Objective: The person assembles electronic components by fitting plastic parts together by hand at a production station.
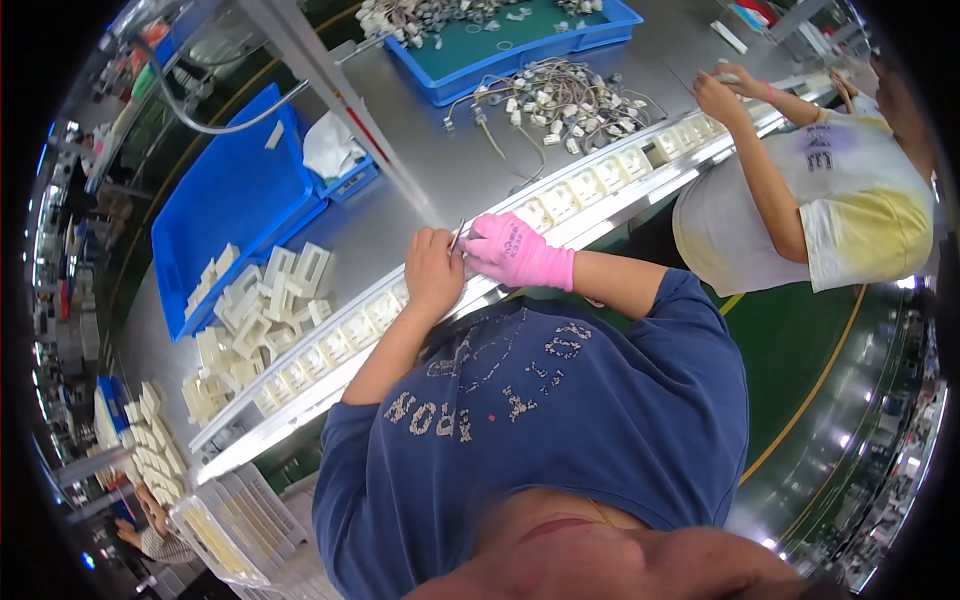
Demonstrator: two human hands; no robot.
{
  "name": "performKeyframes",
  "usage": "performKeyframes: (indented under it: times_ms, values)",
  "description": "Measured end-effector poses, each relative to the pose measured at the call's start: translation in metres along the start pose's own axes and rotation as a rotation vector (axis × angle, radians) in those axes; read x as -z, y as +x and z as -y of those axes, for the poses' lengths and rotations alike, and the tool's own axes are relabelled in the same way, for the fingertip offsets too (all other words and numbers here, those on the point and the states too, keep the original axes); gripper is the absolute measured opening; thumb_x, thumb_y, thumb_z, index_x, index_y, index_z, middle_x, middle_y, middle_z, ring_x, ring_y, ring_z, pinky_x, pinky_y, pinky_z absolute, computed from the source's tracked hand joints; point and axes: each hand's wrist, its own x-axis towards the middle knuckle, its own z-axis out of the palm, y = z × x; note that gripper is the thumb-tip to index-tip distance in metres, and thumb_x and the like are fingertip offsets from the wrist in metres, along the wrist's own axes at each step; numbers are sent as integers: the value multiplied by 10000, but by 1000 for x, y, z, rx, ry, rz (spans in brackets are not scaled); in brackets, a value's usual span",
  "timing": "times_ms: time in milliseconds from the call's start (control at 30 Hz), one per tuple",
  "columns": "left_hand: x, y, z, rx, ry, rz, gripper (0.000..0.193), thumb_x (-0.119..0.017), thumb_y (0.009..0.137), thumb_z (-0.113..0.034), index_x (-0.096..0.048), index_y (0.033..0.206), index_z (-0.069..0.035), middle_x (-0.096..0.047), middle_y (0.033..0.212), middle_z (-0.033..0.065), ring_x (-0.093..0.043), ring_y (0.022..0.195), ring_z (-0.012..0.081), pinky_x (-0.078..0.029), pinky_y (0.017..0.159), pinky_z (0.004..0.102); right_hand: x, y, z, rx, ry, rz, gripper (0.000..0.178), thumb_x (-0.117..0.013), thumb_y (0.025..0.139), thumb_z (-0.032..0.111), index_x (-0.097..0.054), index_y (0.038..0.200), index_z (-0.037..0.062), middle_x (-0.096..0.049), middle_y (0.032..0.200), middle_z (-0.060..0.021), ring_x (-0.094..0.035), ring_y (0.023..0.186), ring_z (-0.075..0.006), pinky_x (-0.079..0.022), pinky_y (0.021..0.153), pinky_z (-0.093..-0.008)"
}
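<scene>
My left hand [435, 270] is bare, and its fingers are closed over the metal rail track. A pink glove covers my right hand [512, 250], whose fingers curl inward and meet the left fingertips. Between the two hands a thin dark piece [459, 236] sticks up; its kind is too small to tell, and the fingers hide whatever lies under them. White square plastic housings [335, 347] sit in a row along the track [300, 400] on the left, and more housings [585, 186] line it on the right.
Loose white plastic frames [262, 300] are piled beside a tilted blue bin [235, 200]. Ahead lies a heap of cables with white connectors [570, 105], near a blue tray [520, 68]. A metal post [330, 90] rises at the bench. A co-worker [810, 190] works on the right.
</scene>
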Motion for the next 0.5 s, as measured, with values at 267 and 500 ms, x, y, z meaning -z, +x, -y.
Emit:
performKeyframes:
  times_ms: [267, 500]
  values:
    - [-5, -2, 0, 23, 9, 10, 165, -584, 699, -92, -502, 834, -44, -478, 859, 134, -470, 869, 323, -374, 744, 407, -13, -8, 10, -129, 176, -242, 158, -581, 723, 220, -536, 794, 86, -517, 741, -109, -544, 685, -289, -413, 566, -416]
    - [-2, 1, -3, 20, 109, 21, 149, -557, 715, -92, -514, 850, -45, -492, 862, 144, -466, 850, 331, -364, 736, 424, 11, 9, 4, -9, 20, 307, 183, -506, 776, 213, -602, 822, 64, -552, 837, -130, -589, 776, -270, -447, 662, -389]
